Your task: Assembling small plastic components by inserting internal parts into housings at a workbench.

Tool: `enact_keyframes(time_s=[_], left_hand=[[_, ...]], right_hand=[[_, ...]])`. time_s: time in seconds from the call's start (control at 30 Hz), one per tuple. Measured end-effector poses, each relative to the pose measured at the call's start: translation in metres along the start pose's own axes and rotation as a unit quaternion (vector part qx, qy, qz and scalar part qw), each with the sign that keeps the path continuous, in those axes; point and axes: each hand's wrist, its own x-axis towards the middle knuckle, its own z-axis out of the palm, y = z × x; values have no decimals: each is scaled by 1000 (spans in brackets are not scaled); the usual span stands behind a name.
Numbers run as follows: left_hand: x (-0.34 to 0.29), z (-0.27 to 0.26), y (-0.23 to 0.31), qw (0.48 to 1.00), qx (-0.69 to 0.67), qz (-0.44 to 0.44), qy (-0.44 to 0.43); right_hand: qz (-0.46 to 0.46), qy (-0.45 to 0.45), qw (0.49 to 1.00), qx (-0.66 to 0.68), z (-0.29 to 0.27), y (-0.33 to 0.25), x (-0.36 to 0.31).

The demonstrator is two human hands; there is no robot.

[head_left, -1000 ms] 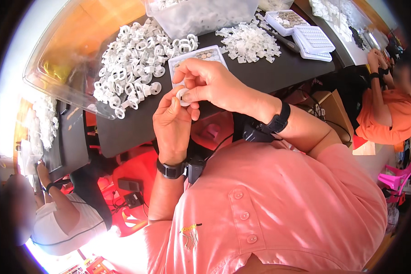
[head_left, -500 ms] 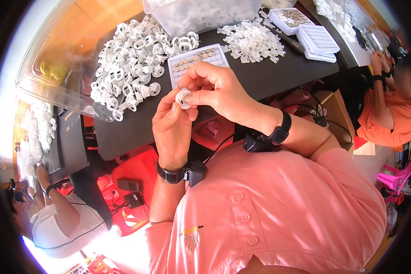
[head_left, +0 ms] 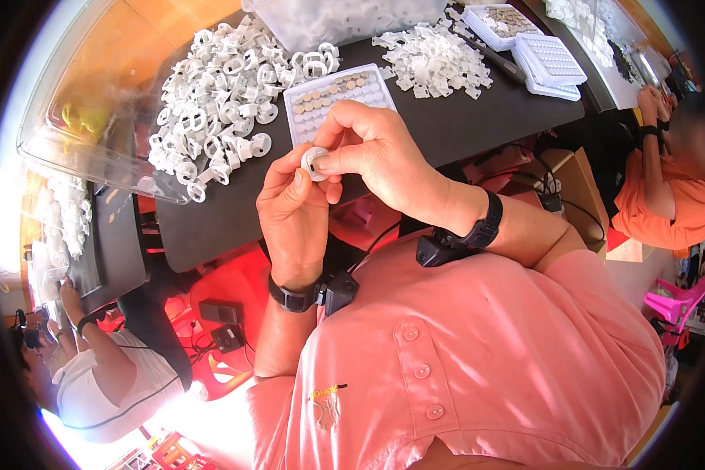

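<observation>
In the head view, the left hand (head_left: pixel 294 207) grips a small white round piece (head_left: pixel 314 164) at its fingertips, while the right hand (head_left: pixel 380 153), thumb pressed against it, grasps the same piece from the other side. Just beyond the right hand, a white tray (head_left: pixel 380 95) with small round discs lies on the dark tabletop (head_left: pixel 478 129); past the left hand and to its left spreads a heap of white ring-shaped parts (head_left: pixel 219 94), and farther beyond the right hand sits a pile of small translucent pieces (head_left: pixel 435 59).
</observation>
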Motion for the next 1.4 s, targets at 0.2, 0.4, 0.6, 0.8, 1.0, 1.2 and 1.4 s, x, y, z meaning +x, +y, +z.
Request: enact_keyframes(time_s=[0.2, 0.4, 0.6, 0.8, 1.0, 1.2, 1.4], left_hand=[[-2, 5, 3, 1000, 5, -1, -29], [0, 0, 3, 999, -8, -6, -34], [2, 0, 6, 996, -65, -32, -44], [1, 8, 7, 997, -68, -18, -9], [2, 4, 7, 997, -69, -44, -19], [3, 10, 0, 997, -64, -45, -25], [3, 10, -2, 997, -49, -45, -25]], right_hand=[[24, -24, 999, -10, -2, -6, 6], [18, -31, 999, -7, 0, -5, 4], [-110, 40, 990, -76, 7, 16, -5], [-232, 47, 954, -185, -3, 18, -4], [-205, 26, 963, -172, -8, 16, -6], [-84, 2, 992, -94, -12, -7, -7], [-124, -40, 980, -152, -15, -12, -2]])
